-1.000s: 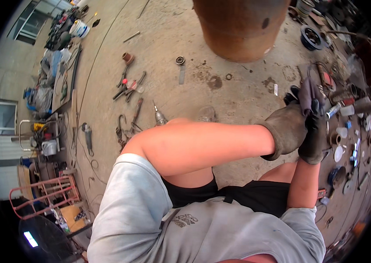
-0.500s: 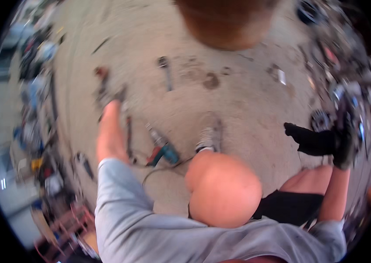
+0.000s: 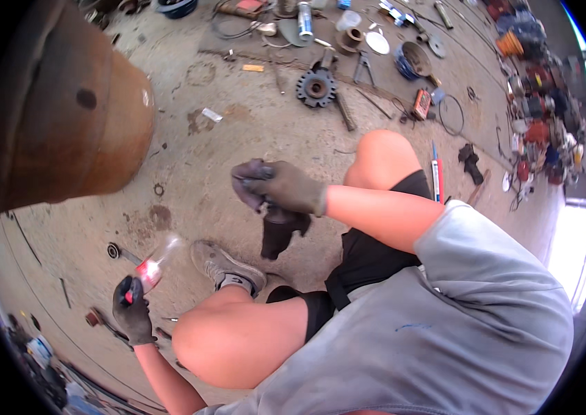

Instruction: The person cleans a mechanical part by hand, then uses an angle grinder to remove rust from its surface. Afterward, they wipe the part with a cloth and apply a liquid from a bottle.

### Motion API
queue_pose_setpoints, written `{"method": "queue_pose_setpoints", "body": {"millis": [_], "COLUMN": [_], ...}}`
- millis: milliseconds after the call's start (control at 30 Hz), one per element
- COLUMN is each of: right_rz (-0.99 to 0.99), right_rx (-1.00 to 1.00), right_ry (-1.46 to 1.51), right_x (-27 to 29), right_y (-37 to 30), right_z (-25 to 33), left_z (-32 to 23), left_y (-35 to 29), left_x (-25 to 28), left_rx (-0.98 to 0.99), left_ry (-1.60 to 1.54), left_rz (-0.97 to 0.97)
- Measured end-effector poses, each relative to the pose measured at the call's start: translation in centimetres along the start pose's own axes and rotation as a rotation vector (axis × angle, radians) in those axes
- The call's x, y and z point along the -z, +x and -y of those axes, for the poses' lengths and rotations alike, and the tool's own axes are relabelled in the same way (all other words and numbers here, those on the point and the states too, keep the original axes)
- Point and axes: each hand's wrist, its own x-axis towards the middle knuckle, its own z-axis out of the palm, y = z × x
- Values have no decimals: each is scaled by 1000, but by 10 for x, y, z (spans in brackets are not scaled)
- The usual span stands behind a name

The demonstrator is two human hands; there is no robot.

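The left hand (image 3: 132,309), in a dark work glove, is closed around a clear plastic bottle (image 3: 154,266) with a red band, holding it tilted just above the concrete floor (image 3: 251,131) beside the person's grey sneaker (image 3: 227,266). The right hand (image 3: 280,187), in a worn grey-brown glove, is closed on a dark rag or spare glove (image 3: 280,232) that hangs limp below it, over the bent knee. I cannot tell which of the two that dark cloth is.

A large rusty drum (image 3: 64,111) stands at the upper left, well apart from both hands. A toothed gear (image 3: 316,88) lies farther off on the floor among scattered tools, with a small bearing ring (image 3: 112,250) near the bottle.

As a judgement: the work looks early or in between steps. Both items are picked up and in hand, yet bottle and cloth are apart, the bottle is not aimed at the cloth, and no part on the floor is being touched. Bringing the two together appears undone.
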Motion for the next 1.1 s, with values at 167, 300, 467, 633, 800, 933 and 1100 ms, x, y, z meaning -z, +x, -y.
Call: {"method": "queue_pose_setpoints", "body": {"millis": [167, 300, 467, 633, 800, 933, 1100], "right_rz": [123, 85, -62, -282, -398, -157, -233], "right_rx": [-128, 30, 184, 267, 284, -106, -240], "right_ry": [45, 725, 842, 923, 611, 800, 158], "right_x": [24, 57, 104, 134, 158, 188, 242], "right_y": [-21, -41, -71, -84, -55, -58, -46], "right_z": [48, 31, 67, 80, 68, 72, 28], "left_z": [-256, -375, -438, -454, -467, -457, -396], "left_y": [-106, -152, -171, -140, -119, -75, 0], "left_x": [-53, -109, -171, -246, -326, -360, -457], "left_rx": [-752, -1022, -923, -822, -691, -511, -489], "left_ry": [194, 223, -161, -359, -378, -289, -123], "left_rz": [256, 297, 305, 499, 750, 796, 897]}}
